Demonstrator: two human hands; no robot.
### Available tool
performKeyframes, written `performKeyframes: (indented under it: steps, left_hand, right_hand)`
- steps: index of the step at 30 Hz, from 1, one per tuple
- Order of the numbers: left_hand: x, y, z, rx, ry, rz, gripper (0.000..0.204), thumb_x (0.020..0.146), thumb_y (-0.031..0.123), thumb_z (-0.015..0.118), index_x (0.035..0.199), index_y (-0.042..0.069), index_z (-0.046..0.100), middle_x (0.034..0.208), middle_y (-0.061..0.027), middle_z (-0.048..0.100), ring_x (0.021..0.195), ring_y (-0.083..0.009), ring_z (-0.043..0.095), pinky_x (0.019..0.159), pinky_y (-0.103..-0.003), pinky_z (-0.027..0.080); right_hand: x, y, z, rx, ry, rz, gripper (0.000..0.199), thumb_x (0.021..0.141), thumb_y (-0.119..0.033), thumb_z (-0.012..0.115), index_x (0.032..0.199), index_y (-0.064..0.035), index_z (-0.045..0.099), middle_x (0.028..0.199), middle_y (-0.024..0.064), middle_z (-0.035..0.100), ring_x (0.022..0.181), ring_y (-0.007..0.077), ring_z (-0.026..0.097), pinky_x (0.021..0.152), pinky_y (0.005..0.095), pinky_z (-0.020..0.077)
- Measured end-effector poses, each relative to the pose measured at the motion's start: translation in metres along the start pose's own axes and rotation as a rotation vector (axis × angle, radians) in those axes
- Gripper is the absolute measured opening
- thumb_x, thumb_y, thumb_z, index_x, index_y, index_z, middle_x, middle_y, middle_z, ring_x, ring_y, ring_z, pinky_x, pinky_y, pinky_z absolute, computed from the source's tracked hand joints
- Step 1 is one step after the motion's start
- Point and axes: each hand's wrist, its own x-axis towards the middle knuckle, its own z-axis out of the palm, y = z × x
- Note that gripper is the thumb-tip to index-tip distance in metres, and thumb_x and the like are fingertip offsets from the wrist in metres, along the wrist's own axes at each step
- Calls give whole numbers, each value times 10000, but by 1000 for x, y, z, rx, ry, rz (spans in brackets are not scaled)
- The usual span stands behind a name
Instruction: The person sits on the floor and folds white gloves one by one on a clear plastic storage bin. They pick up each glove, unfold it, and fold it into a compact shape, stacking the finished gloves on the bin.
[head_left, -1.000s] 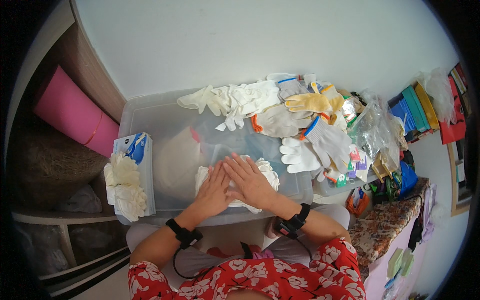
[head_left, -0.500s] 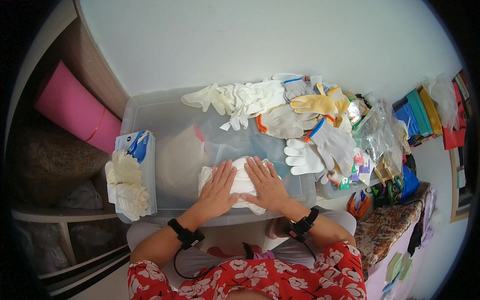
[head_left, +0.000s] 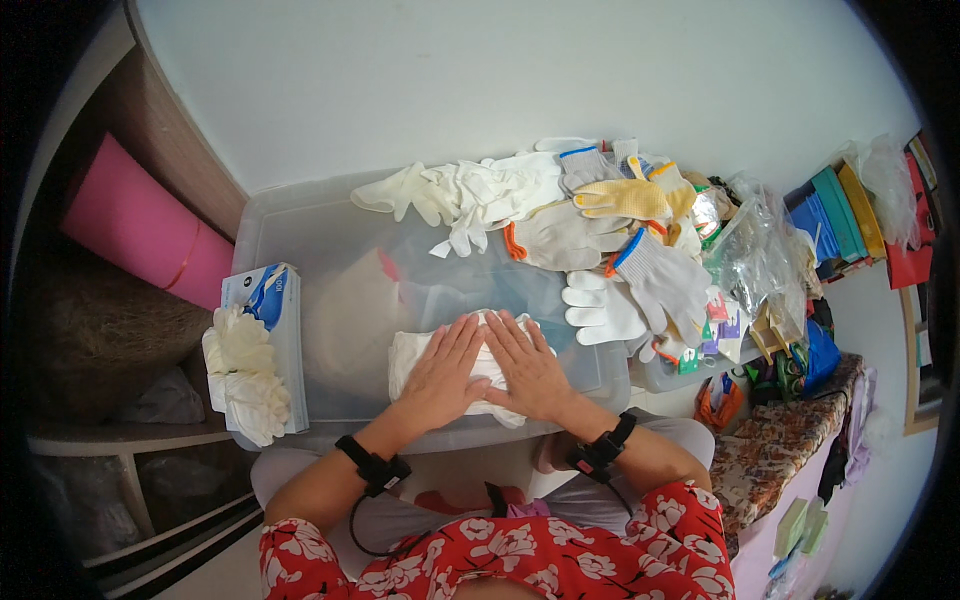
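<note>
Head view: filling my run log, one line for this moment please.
left hand flat on folded white glove | right hand flat on it | on bin lid

White folded glove (head_left: 420, 352) near, yellow glove (head_left: 622, 198) far right, pink roll (head_left: 130, 230) on the left, blue-and-white glove box (head_left: 268, 300), red sleeves (head_left: 560, 555) with white flowers, black wristbands (head_left: 372, 466).

Folded glove (head_left: 408, 358) on bin lid (head_left: 300, 240); glove box (head_left: 268, 330) left, glove pile (head_left: 560, 215) behind.

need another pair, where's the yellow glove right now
In the head view the yellow glove lies at the far right of the clear bin lid, atop the glove pile, beyond the right hand.
</note>
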Motion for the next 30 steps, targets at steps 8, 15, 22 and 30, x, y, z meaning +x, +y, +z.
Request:
performKeyframes:
  steps: [8, 15, 22, 30]
  left_hand:
    - [-8, -7, -1, 45, -32, -4, 720, 953, 346, 562, 1489, -63, 309, 1589, -234, 242, 1497, -346, 198, 1219, -471, 140]
    - [-7, -6, -1, 29, -35, -3, 723, 950, 336, 565, 1485, -74, 304, 1591, -236, 236, 1499, -349, 191, 1220, -477, 131]
    - [-7, -9, 1, 16, -41, 2, 734, 934, 326, 584, 1480, -80, 308, 1589, -241, 234, 1504, -352, 171, 1219, -487, 128]
    - [-9, -5, -3, 72, -49, -44, 731, 900, 365, 618, 1469, -26, 377, 1592, -193, 261, 1495, -320, 209, 1194, -576, 129]
  right_hand:
    - [1, 1, -5, 45, 5, 2, 903, 880, -594, 567, 1486, 35, 337, 1590, 179, 284, 1484, 339, 246, 1183, 537, 204]
    - [0, 3, -6, 23, -9, 6, 901, 881, -601, 564, 1488, 26, 340, 1591, 172, 288, 1481, 334, 255, 1186, 529, 202]
    - [0, 5, -3, 34, -23, 4, 914, 882, -605, 558, 1498, 27, 319, 1596, 179, 271, 1484, 334, 248, 1188, 529, 194]
    - [0, 6, -3, 33, -32, -2, 920, 885, -619, 552, 1497, 29, 321, 1595, 183, 271, 1485, 333, 247, 1186, 532, 197]
